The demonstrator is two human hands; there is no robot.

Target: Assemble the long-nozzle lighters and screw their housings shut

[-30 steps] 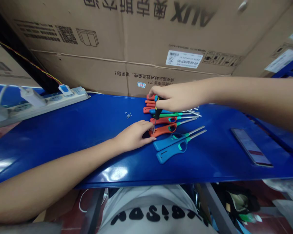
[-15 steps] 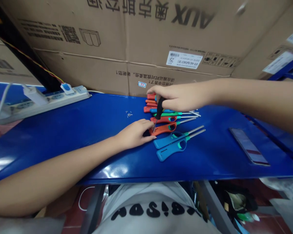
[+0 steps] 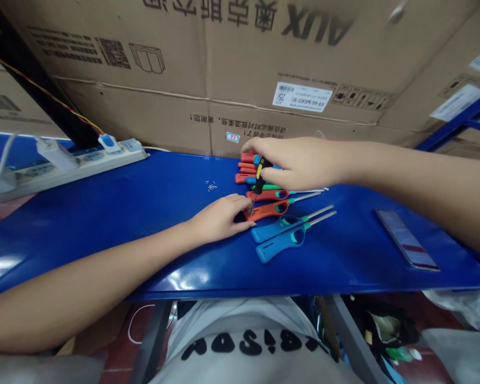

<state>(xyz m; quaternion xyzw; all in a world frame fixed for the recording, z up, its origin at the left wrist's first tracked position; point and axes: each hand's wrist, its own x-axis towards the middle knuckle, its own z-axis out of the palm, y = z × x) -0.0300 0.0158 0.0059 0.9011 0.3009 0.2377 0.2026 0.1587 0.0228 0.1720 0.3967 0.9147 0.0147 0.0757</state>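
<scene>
My left hand (image 3: 220, 218) grips the handle of an orange utility lighter (image 3: 268, 211) lying on the blue table top (image 3: 152, 213). My right hand (image 3: 296, 164) is shut on a small screwdriver (image 3: 259, 176) with a black and yellow handle. Its thin shaft points down to the orange lighter, near my left fingers. Under my right hand lies a row of red, orange and green-trimmed lighters (image 3: 268, 195), partly hidden by it. Two blue lighters with green trim (image 3: 278, 246) lie just right of my left hand.
A few tiny metal pieces (image 3: 211, 185) lie left of the lighters. A smartphone (image 3: 406, 240) lies on the table at the right. A white power strip (image 3: 84, 165) with a plug stands at the back left. Large cardboard boxes (image 3: 240, 64) stand behind the table.
The view has tilted slightly, shifting the table and phone. My right hand has turned a little, showing more of the screwdriver's yellow stripe. My left hand stays on the orange lighter.
</scene>
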